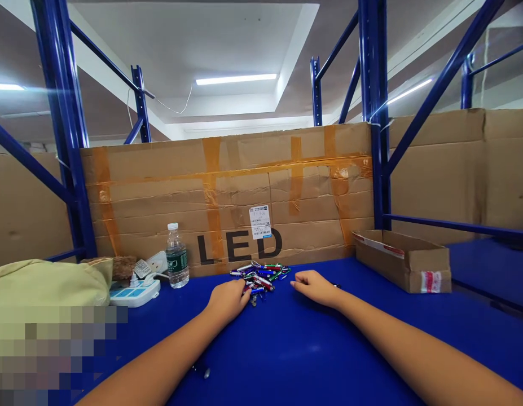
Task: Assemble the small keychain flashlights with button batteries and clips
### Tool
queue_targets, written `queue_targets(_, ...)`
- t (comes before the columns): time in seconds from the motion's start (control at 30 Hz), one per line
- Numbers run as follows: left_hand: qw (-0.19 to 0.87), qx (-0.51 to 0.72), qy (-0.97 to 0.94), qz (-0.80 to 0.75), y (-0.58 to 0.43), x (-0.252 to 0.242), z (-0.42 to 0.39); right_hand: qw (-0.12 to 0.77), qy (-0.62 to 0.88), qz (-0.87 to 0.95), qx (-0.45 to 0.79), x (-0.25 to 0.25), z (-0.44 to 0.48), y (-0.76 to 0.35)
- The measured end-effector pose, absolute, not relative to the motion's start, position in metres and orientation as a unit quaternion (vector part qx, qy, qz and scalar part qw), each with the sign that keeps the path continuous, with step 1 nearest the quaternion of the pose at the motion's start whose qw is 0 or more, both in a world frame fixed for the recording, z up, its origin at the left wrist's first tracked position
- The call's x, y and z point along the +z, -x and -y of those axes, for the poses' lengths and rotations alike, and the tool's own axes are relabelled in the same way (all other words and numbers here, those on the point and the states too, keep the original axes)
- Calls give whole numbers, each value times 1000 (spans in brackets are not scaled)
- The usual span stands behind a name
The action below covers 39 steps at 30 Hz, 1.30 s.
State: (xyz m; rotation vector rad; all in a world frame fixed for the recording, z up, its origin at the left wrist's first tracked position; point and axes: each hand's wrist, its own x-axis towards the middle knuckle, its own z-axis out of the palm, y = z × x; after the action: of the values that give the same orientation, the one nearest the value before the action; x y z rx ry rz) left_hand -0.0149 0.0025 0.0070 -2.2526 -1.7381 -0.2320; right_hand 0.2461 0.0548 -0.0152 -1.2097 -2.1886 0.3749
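Left hand (227, 300) lay against near edge of keychain lights heap (259, 279), fingers curled; pinch unclear. Right hand (315, 287) just beside heap, fingers lightly spread, holding nothing. Heap sat mostly together on blue table (286, 349); cardboard tray (403, 262) at right, inside hidden.

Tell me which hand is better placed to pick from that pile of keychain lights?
Left, probably: the left hand touches the keychain lights, while the right hand rests slightly apart on the blue tabletop.
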Motion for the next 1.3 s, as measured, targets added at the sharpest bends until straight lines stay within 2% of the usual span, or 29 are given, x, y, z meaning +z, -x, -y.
queue_targets(0.27,140,-39,782,606,15,7,-5,307,457,813,187,-20,-63,-248)
queue_targets(1.3,152,2,794,589,16,-1,-15,305,438,837,118,-27,-70,-245)
